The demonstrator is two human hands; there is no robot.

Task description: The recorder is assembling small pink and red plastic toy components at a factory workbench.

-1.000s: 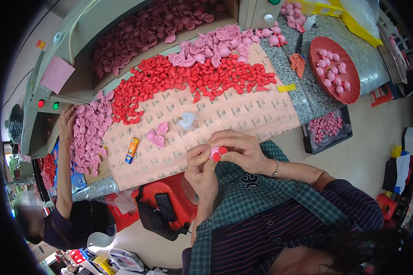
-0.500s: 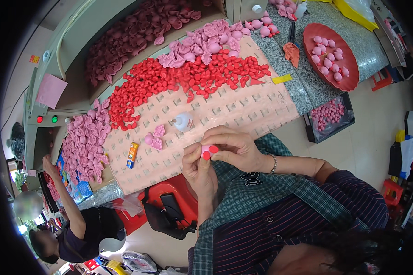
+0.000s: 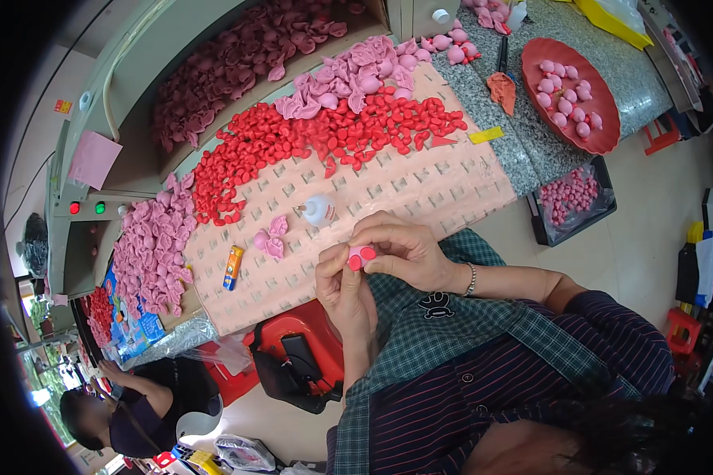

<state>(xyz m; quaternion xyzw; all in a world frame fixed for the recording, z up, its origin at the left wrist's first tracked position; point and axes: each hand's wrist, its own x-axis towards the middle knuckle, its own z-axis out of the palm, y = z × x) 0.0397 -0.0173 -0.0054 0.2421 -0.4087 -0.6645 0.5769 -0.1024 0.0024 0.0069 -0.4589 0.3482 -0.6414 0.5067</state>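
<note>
Just past the table's near edge, my left hand (image 3: 343,286) and my right hand (image 3: 410,252) pinch one small pink part with two red oval pieces (image 3: 361,256) between their fingertips. The red ovals face me, side by side. Fingers cover much of the pink body. Beyond my hands, a white squeeze bottle with a thin tip (image 3: 318,210) lies on the pink patterned mat (image 3: 404,194). Left of the bottle is a pink ball-shaped part with ear-like flaps (image 3: 271,238). Small red pieces (image 3: 269,150) form a wide heap behind these.
Pink flapped parts lie heaped at the back (image 3: 348,75) and left (image 3: 154,257). An orange-and-blue tube (image 3: 232,267) rests on the mat. A red scalloped tray (image 3: 535,67) holds pink balls at right. Below it stands a black crate (image 3: 540,232). Another person (image 3: 146,404) works at left.
The held pink part has tilted slightly between my fingertips, and its red ovals sit a little lower. The co-worker at left has pulled an arm back and lowered it.
</note>
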